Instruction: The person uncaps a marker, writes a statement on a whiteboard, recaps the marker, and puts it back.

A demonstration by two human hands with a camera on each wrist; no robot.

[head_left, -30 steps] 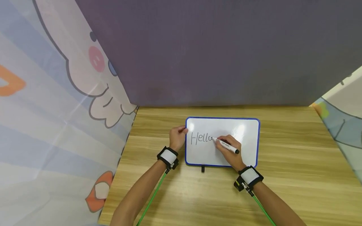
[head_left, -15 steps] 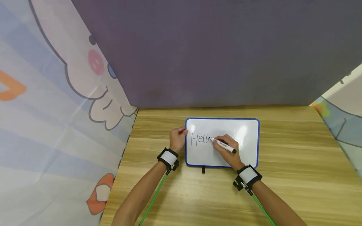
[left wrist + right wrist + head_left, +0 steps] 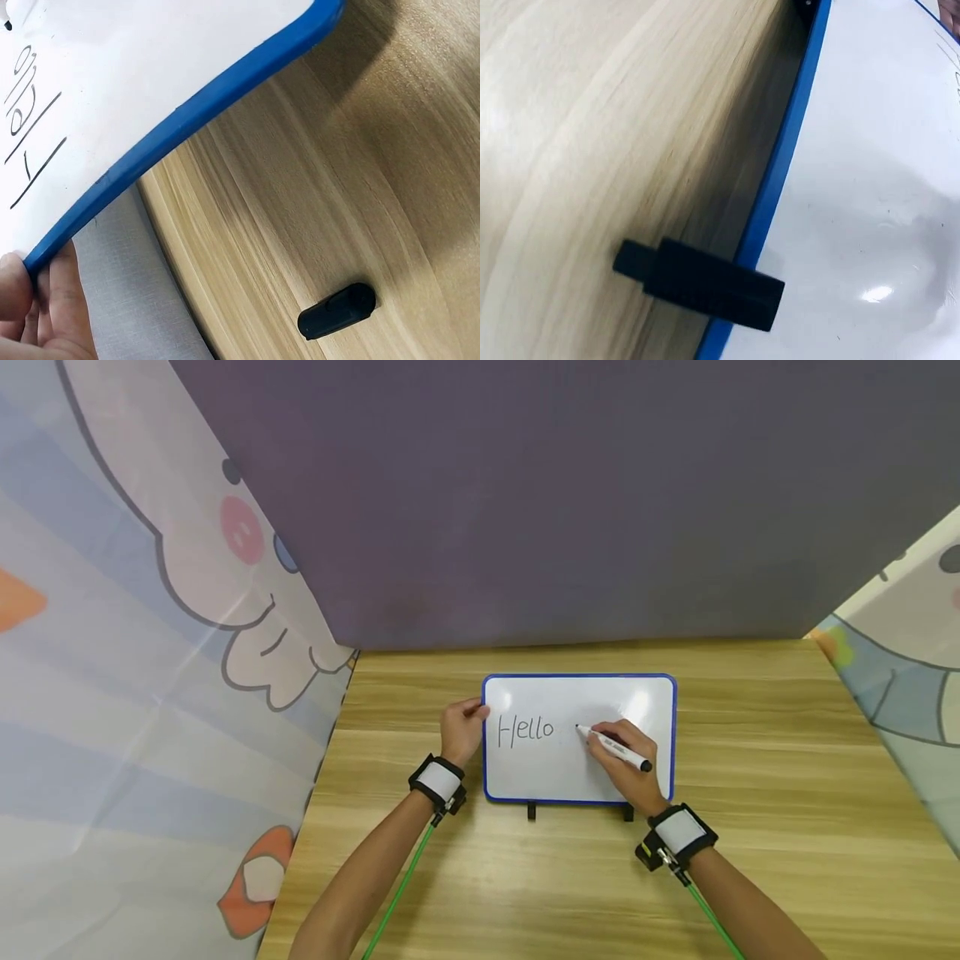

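A small whiteboard [image 3: 570, 777] with a blue frame stands tilted on black feet [image 3: 532, 811]. The word "Hello" [image 3: 527, 728] is written on its left half in thin black letters. My left hand [image 3: 461, 732] pinches the board's left edge; in the left wrist view the thumb is on the front and fingers [image 3: 66, 292] lie behind the frame. My right hand [image 3: 632, 760] grips a white marker [image 3: 617, 748] with a black end. Its dark tip is right at the board surface, a little right of the "o".
A small black cap-like piece [image 3: 337, 311] lies on the wood-grain table [image 3: 765, 793], left of the board. A dark grey panel [image 3: 570, 510] rises behind the table. Cartoon-printed sheets [image 3: 142, 693] hang at both sides. Green cables [image 3: 401, 885] run from the wrist bands.
My right hand has moved the marker rightward off the "o", leaving the whole word in sight. My left hand keeps its hold on the board's edge. The head view has shifted slightly.
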